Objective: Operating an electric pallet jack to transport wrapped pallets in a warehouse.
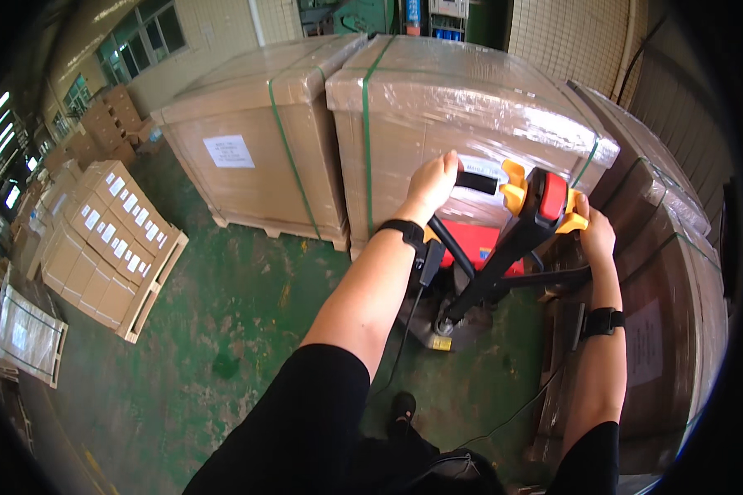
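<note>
Both my arms reach forward to the control head (545,198) of an electric pallet jack, black with a red top and yellow levers. My left hand (434,186) is closed around the black grip on its left side. On the other side my right hand (598,233) is closed at the right end, beside a yellow lever (573,221); the grip under it is mostly hidden. The black tiller slopes down to the red body (475,244) of the jack. Directly beyond stands a large wrapped carton (421,140) with green straps.
Another big strapped carton (243,165) sits on a wooden pallet to the left. Wrapped cartons (660,313) stand close along my right side. Stacked boxes (107,243) lean on a pallet at far left. The green floor (248,355) is worn. A thin cable (520,412) hangs near my foot.
</note>
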{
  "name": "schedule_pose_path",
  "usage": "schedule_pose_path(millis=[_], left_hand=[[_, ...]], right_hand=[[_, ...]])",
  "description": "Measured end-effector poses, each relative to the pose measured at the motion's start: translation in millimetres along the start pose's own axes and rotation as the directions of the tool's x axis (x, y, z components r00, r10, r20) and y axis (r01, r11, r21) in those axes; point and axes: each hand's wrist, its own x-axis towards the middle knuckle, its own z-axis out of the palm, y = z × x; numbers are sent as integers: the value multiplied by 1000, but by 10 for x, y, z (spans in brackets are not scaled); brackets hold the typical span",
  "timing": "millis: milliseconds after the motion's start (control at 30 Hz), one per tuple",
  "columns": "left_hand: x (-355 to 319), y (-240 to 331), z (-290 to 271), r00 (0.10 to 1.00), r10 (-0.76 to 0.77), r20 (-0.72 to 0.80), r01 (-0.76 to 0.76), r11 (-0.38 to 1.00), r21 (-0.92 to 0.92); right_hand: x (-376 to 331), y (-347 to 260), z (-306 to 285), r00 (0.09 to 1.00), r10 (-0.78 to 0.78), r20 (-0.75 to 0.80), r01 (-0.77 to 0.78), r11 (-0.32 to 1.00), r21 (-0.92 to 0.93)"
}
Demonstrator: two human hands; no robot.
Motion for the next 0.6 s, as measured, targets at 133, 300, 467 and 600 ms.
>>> schedule_pose_path(millis=[133,300,467,600], left_hand=[[49,77,-9,999,31,-13,-31,1000,-5],[-209,67,-35,996,89,-17,-90,991,-94],[-411,53,50,998,57,-28,-59,996,-67],[-392,-37,128,998,63,-22,-63,998,2]], right_hand=[[-27,35,2,999,-35,-37,36,999,38],[-183,272,70,999,-33,35,29,993,113],[-379,484,184,997,-76,-32,82,950,300],[-351,465,262,988,-34,151,-34,905,425]])
